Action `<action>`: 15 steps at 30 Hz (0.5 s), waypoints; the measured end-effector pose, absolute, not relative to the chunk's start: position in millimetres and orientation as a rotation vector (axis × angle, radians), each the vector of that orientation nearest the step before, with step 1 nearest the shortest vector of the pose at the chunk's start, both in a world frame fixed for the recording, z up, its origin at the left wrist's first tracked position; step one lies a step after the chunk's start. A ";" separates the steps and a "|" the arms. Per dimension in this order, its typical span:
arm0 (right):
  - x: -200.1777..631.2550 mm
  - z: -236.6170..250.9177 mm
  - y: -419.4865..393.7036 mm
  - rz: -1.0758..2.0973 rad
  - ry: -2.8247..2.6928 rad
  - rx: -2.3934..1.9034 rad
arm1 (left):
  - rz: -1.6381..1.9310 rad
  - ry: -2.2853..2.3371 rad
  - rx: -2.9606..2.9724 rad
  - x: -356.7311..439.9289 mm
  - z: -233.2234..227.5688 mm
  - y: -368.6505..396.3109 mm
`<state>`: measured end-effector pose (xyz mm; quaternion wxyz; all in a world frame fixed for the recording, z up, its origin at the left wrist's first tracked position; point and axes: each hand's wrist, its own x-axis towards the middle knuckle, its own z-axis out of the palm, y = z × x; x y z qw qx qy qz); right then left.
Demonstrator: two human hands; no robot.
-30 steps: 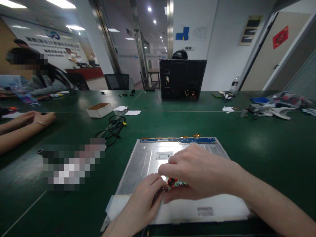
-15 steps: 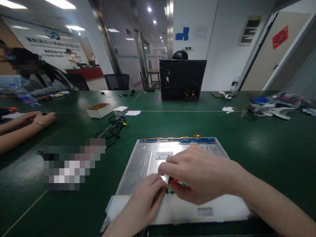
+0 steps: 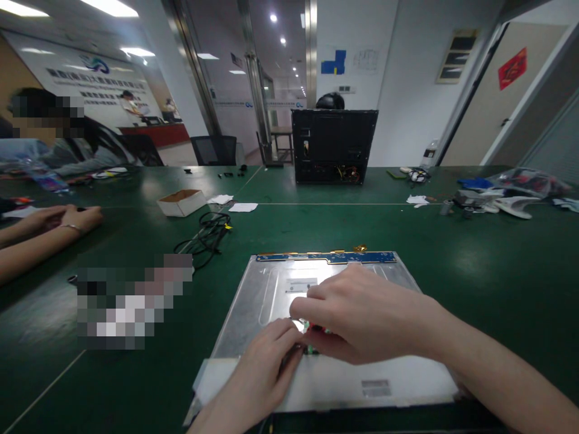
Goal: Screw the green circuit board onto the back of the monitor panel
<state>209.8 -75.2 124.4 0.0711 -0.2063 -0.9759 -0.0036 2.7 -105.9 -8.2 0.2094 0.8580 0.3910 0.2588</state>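
A silvery flat display panel (image 3: pixel 246 301) lies back side up on the table before me, with a blue circuit strip (image 3: pixel 362 258) along its far edge. Whitish film (image 3: pixel 335 386) covers its near part. Around a small red-and-black thing (image 3: pixel 317 328) the fingers of my right hand (image 3: pixel 362 316) are curled; its kind is hidden under the palm. Just below it a bit of green circuit board (image 3: pixel 311 350) shows. My left hand (image 3: pixel 266 361) rests on the panel, its fingertips pressed together at the board's left edge. What they pinch is hidden.
Black cables (image 3: pixel 210 232) lie coiled left of the panel, near an open white box (image 3: pixel 181 203). A large black casing (image 3: pixel 335 147) stands at the far edge. Assorted parts (image 3: pixel 484 202) lie far right. Another person's hands (image 3: pixel 75 220) rest at left.
My right hand has turned slightly, its thumb side drawing closer to my left fingertips, and less of the red-and-black thing shows. My left hand stays almost still.
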 end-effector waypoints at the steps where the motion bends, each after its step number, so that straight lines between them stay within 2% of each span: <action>1: 209.9 124.4 -75.7 0.001 -2.932 -0.623 | 0.717 1.086 2.383 2.7 -7.9 -106.1; 8: 210.0 125.7 -74.6 0.073 -2.935 -0.616 | 0.710 1.092 2.353 1.4 -9.3 -106.8; 15: 210.8 123.4 -72.7 0.011 -2.956 -0.647 | 0.728 1.097 2.365 2.5 -8.7 -106.9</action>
